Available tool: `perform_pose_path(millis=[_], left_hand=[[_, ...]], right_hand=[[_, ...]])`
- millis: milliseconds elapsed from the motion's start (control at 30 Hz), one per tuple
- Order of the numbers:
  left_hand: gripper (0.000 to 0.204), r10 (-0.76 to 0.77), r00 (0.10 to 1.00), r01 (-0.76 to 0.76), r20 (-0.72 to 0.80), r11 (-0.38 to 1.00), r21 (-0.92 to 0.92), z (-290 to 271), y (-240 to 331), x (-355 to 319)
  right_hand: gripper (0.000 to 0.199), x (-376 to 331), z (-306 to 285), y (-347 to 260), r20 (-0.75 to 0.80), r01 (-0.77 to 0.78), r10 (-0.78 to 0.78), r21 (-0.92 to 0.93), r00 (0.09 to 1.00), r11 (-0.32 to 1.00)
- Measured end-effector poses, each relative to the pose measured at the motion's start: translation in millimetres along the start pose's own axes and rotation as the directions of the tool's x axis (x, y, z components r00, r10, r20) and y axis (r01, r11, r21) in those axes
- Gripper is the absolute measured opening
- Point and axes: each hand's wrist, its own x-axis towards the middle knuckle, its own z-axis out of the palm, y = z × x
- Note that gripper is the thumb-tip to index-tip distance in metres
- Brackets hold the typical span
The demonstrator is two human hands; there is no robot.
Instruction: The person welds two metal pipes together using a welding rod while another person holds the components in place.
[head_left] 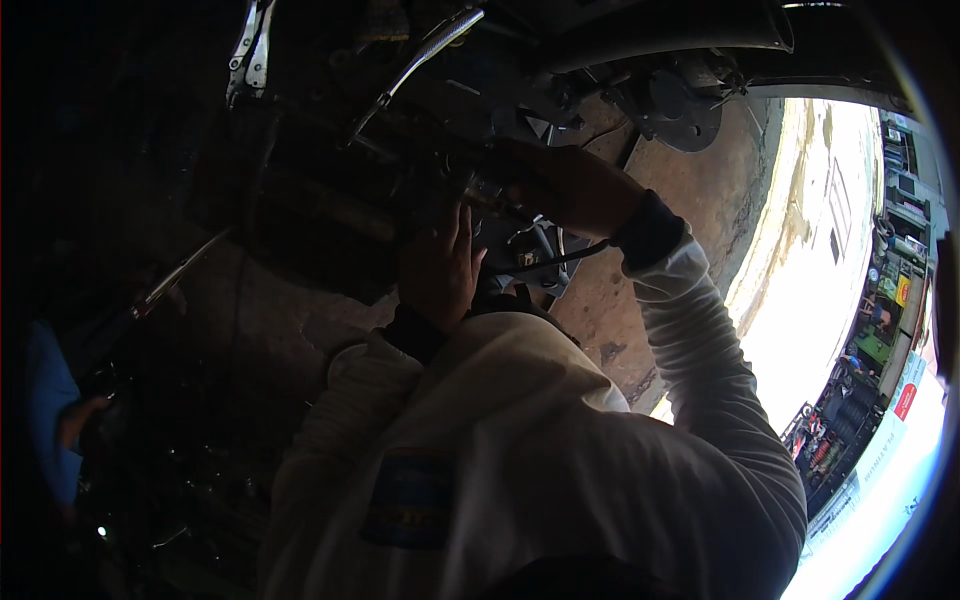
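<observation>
Metal part (482, 190) sits mid-scene just beyond the left hand (438, 270), whose straight fingers, I judge remotely, could get pinched should the curled right hand (580, 190) slip, though darkness prevents me telling what either holds, and the far tube (690, 38) loses its left end in shadow.
</observation>
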Motion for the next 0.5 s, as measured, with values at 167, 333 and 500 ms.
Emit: perform_pose_path(millis=[167, 333, 500], left_hand=[[0.072, -0.008, 1.000, 0.008, 0.027, 1.000, -0.003, -5.9, 3.1, 2.6], [0.072, -0.029, 0.999, 0.031, 0.032, 0.998, -0.046, -1.3, 2.0, 3.0], [0.071, -0.005, 0.998, 0.007, 0.068, 0.999, -0.036, -8.8, 3.0, 6.5]], right_hand=[[0.052, 0.6, 0.9, 9.8, 0.002, 0.030, -0.029, -0.029, 1.000, 0.999], [0.052, 4.8, -13.7, -9.9, 0.138, -0.141, 0.140, -0.005, 0.980, 0.990], [0.051, 3.3, -0.1, 1.8, 0.057, -0.068, 0.073, -0.082, 0.996, 0.994]])
